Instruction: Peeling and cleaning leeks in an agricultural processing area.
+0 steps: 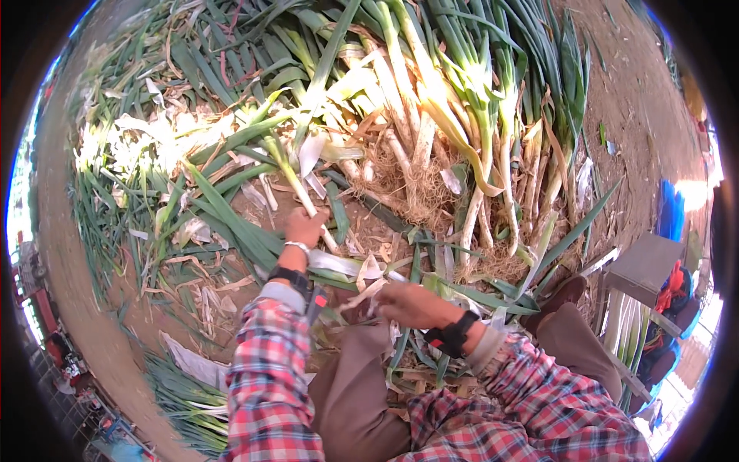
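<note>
My left hand (pixel 305 229) is closed around the pale shank of a leek (pixel 291 175), whose white end shows below the fist and whose green top points up and away. To the right and nearer my body, my right hand (pixel 416 305) has its fingers drawn together on a pale, dry strip of leaf (pixel 362 295). A whitish peeled leaf (pixel 339 265) lies between the two hands. Beyond them stands a big heap of leeks (pixel 419 146) with roots and soil on their lower ends.
Trimmed green leaves and peelings (pixel 177 146) cover the ground at left. A bundle of leeks (pixel 181 400) lies at lower left. My bent knees (pixel 350 385) are close below my hands. A grey box-like stand (pixel 645 266) is at right, with leeks under it.
</note>
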A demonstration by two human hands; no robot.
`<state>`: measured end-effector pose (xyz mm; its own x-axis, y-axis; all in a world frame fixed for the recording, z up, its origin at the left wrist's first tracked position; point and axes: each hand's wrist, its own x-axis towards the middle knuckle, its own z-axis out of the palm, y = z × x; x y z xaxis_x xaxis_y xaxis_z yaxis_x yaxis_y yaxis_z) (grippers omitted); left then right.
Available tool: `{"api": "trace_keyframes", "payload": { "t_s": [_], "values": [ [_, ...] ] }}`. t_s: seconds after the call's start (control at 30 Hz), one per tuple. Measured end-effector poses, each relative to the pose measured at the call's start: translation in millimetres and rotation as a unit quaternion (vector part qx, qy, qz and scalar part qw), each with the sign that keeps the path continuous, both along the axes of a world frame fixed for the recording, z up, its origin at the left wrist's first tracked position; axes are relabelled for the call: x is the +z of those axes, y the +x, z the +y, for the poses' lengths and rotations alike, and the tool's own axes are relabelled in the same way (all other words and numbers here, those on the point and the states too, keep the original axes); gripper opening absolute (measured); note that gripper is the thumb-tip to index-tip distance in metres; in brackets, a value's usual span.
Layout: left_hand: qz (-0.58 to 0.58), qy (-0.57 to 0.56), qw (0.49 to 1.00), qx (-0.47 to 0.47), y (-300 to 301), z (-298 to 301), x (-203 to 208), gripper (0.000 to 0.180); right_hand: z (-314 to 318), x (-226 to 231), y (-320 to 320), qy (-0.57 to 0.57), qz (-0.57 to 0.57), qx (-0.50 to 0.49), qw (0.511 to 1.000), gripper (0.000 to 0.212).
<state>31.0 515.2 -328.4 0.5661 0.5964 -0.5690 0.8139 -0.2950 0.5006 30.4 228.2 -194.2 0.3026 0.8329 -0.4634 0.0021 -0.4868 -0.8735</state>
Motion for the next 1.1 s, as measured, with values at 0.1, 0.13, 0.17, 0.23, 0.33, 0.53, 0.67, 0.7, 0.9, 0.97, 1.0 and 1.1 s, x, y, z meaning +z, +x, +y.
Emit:
{"api": "trace_keyframes", "payload": {
  "t_s": [0.1, 0.13, 0.17, 0.23, 0.33, 0.53, 0.67, 0.7, 0.9, 0.97, 1.0, 1.1],
  "values": [
    [-0.049, 0.077, 0.995, -0.029, 2.2, -25.7, 5.4, 0.028, -6.4, 3.6, 27.9, 0.005, 0.036, -0.136, 0.99, 0.028],
    [-0.052, 0.017, 0.998, -0.02, 4.5, -40.9, 24.9, 0.024, -7.6, 6.9, 41.0, -0.008, 0.037, -0.208, 0.977, 0.029],
    [-0.055, -0.035, 0.998, -0.011, 4.6, -51.4, 51.3, 0.02, -4.6, 10.6, 52.2, -0.012, 0.039, -0.277, 0.96, 0.031],
    [-0.072, -0.045, 0.996, -0.034, 2.8, -80.1, 93.8, 0.018, 6.7, -4.5, 69.7, 0.042, 0.011, -0.313, 0.949, 0.033],
    [-0.118, -0.015, 0.987, -0.11, 2.7, -112.9, 139.0, 0.018, 53.0, 20.4, 82.3, 0.094, 0.04, -0.316, 0.943, 0.037],
    [-0.171, -0.09, 0.921, -0.339, -5.6, -142.0, 209.4, 0.023, 26.7, 75.8, 77.1, 0.12, 0.041, -0.422, 0.898, 0.04],
    [-0.173, -0.327, 0.928, -0.042, 13.0, -137.8, 292.1, 0.029, -62.6, 142.8, 25.7, 0.166, 0.005, -0.357, 0.919, 0.037],
    [-0.172, -0.325, 0.929, -0.037, 10.4, -129.5, 291.8, 0.029, -66.2, 152.7, 6.2, 0.158, 0.091, -0.332, 0.926, 0.036],
    [-0.341, -0.554, 0.759, 0.017, -26.5, -172.2, 371.8, 0.047, -75.7, 210.6, -48.1, 0.302, 0.098, -0.36, 0.877, 0.039],
    [-0.348, -0.594, 0.723, 0.059, -49.5, -186.9, 395.5, 0.047, -68.4, 241.5, -53.6, 0.325, 0.115, -0.365, 0.865, 0.03],
    [-0.389, -0.583, 0.709, 0.08, -56.4, -197.6, 409.9, 0.044, -66.4, 249.6, -58.1, 0.347, 0.134, -0.362, 0.855, 0.025],
    [-0.437, -0.515, 0.736, 0.048, -75.5, -202.7, 432.2, 0.044, -72.6, 271.9, -76.2, 0.372, 0.147, -0.357, 0.844, 0.017]
  ]
}}
